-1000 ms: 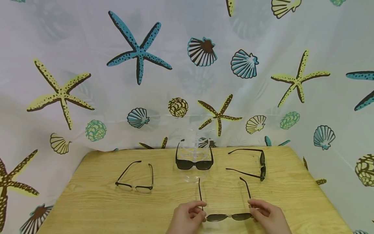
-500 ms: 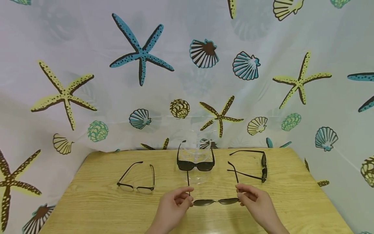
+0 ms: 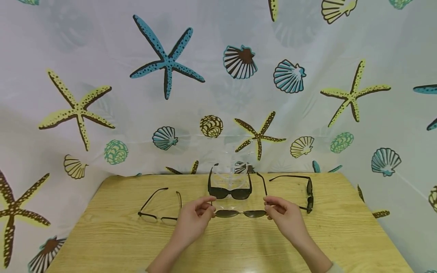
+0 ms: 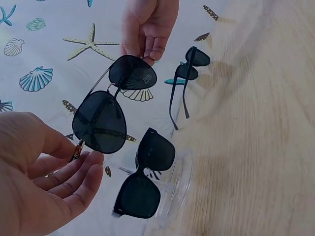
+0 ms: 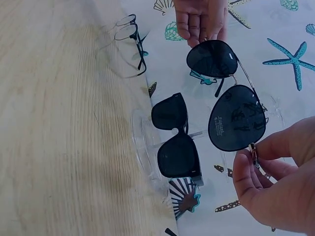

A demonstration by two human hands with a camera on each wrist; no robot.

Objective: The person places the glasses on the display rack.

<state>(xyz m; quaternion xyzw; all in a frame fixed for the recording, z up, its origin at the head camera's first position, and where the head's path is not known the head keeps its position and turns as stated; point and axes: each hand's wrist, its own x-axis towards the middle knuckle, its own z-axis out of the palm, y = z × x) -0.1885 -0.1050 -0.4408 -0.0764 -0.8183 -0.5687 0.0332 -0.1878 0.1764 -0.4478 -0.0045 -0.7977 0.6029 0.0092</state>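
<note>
Both hands hold one pair of dark aviator sunglasses (image 3: 254,214) with a thin metal bridge. My left hand (image 3: 194,220) pinches it by the hinge at one end, thumb against fingertips. At the opposite hinge my right hand (image 3: 286,220) has the same pinch. The temples are unfolded and point away from me, toward a clear stand (image 4: 186,179). On that stand sits a second pair, thick black sunglasses (image 5: 178,156), just behind the aviators. In the right wrist view small print shows on one aviator lens.
Half-rim eyeglasses (image 3: 150,217) lie unfolded on the wooden table (image 3: 112,242) at the left, partly behind my left hand. Another pair of black sunglasses (image 3: 309,189) rests at the right, lenses facing sideways. A shell-and-starfish curtain (image 3: 191,102) closes off the back and sides.
Both hands have carried the aviator sunglasses forward and somewhat left, from near the table's front to just before the clear stand. The other glasses stay in place.
</note>
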